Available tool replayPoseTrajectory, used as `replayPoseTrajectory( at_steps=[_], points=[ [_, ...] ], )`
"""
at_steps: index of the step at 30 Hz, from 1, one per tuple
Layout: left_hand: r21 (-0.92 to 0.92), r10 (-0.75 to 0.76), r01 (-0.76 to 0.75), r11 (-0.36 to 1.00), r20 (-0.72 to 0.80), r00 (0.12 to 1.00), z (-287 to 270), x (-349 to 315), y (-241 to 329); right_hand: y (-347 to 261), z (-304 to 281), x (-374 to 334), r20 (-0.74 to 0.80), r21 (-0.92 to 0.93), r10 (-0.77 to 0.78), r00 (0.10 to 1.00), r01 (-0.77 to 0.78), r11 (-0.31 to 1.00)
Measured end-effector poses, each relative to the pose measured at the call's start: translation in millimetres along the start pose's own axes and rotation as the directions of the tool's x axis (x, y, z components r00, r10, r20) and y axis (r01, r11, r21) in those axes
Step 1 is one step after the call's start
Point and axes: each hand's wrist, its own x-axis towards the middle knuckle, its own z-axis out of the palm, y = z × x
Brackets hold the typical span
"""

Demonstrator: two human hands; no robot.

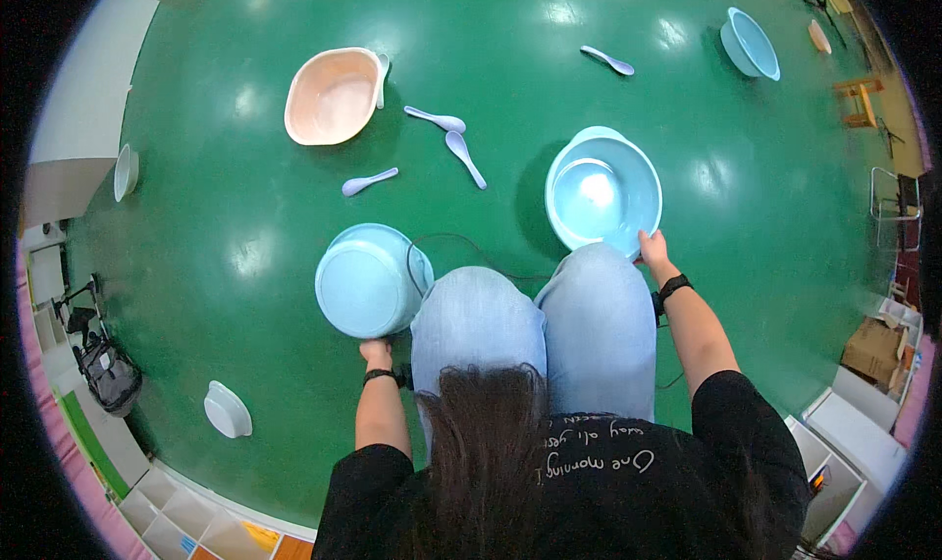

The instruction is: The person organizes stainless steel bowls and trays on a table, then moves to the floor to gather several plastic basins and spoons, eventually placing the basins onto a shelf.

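Note:
My left hand is closed on the near edge of a light blue basin, whose round underside faces up. My right hand grips the near rim of a second light blue basin, its hollow side turned up. My bent knees come between the two basins. Beyond the left basin, a white-lilac spoon lies on the green floor. Two more such spoons, one above the other, lie further off. My fingertips are partly hidden behind the rims.
A peach basin stands far left with a spoon against its side. Another spoon and a blue basin are far right. White bowls lie left. A dark cable runs by my knees. Shelves line the lower left.

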Motion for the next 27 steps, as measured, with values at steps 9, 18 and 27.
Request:
replayPoseTrajectory(
  at_steps=[9,18,27],
  points=[
    [0.373,0.255,-0.235,0.897,-0.004,0.967,54,-27,67,-19,-5,-17,0.007,-0.021,0.004,1.000,-0.004,1.000],
    [-0.244,0.469,-0.412,0.878,0.611,0.637,125,-139,218,-35,-15,-12,-0.020,0.096,-0.037,0.999,0.039,0.995],
    [-0.044,0.362,-0.994,-0.098,0.929,-0.076,234,-239,175,-87,-4,-4,-0.122,0.213,-0.074,0.990,0.098,0.972]
  ],
)
